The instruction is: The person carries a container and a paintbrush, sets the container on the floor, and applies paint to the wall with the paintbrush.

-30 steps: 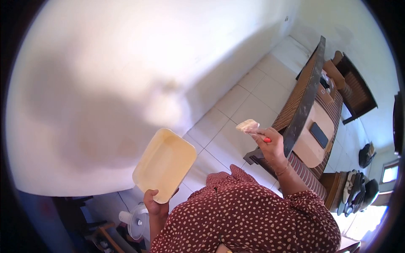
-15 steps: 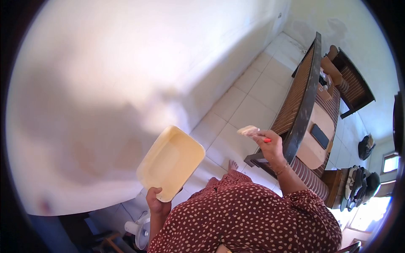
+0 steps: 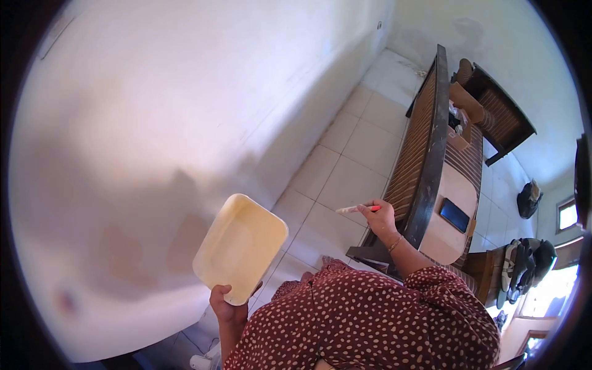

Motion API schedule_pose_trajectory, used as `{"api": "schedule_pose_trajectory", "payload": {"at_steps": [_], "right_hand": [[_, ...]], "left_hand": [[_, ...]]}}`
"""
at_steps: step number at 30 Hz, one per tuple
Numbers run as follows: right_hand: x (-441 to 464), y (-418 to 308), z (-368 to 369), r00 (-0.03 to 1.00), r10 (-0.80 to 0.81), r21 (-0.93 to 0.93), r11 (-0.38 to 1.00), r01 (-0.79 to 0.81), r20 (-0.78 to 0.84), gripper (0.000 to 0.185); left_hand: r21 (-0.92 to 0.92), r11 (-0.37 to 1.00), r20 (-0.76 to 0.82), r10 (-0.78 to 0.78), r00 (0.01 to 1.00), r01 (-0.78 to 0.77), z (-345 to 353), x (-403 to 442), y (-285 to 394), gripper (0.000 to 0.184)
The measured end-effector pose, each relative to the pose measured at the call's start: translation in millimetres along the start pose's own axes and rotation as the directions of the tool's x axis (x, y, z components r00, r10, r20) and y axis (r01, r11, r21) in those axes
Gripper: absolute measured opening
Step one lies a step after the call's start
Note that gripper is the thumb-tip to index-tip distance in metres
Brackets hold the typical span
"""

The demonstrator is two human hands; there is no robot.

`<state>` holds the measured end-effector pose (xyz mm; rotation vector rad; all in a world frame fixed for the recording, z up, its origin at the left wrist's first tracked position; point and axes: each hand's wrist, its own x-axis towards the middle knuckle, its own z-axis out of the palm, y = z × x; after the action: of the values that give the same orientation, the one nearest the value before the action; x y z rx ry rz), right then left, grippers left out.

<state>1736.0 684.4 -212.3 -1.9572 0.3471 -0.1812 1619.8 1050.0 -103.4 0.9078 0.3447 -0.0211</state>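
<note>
My left hand grips the lower end of a shallow cream rectangular tray, thumb over its rim. The tray is tilted, its hollow side towards me, in front of the white wall. My right hand is closed round the red handle of a flat brush-like tool. Its pale end points left towards the tray, seen nearly edge-on, apart from both tray and wall.
A wooden bench with striped cushions stands on the right. On it are a pale board, a phone and a cardboard box. Shoes rest on a cabinet. Part of a fan shows at the bottom.
The view has turned, so the bench sits further left and more wall shows. The tool in my right hand has rotated from its broad face to nearly edge-on. The tray remains in my left hand.
</note>
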Motion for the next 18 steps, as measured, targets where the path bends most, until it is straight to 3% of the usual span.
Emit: {"api": "schedule_pose_trajectory", "payload": {"at_steps": [4,7,10,18], "right_hand": [[8.8,-1.5,-4.4,0.998,-0.013,-0.022,1.000,0.012,-0.055,0.022],[23.3,-25.0,-12.5,0.986,0.163,0.055,0.985,-0.161,-0.041,0.022],[26.8,-36.5,-20.9,0.981,0.186,-0.030,0.982,-0.188,-0.054,0.029],[21.6,-36.6,-9.3,0.988,-0.006,-0.109,0.994,-0.010,-0.152,0.022]], "left_hand": [[-0.001,0.999,0.036,-0.038,0.999,0.038,6.6,9.2,1.1,0.066],[0.004,0.998,0.012,-0.065,0.998,0.065,31.9,20.7,28.9,0.061],[0.046,0.994,0.021,-0.095,0.995,0.094,57.9,34.9,57.8,0.057],[0.037,0.994,0.079,-0.108,0.991,0.106,58.9,69.1,74.8,0.056]]}}
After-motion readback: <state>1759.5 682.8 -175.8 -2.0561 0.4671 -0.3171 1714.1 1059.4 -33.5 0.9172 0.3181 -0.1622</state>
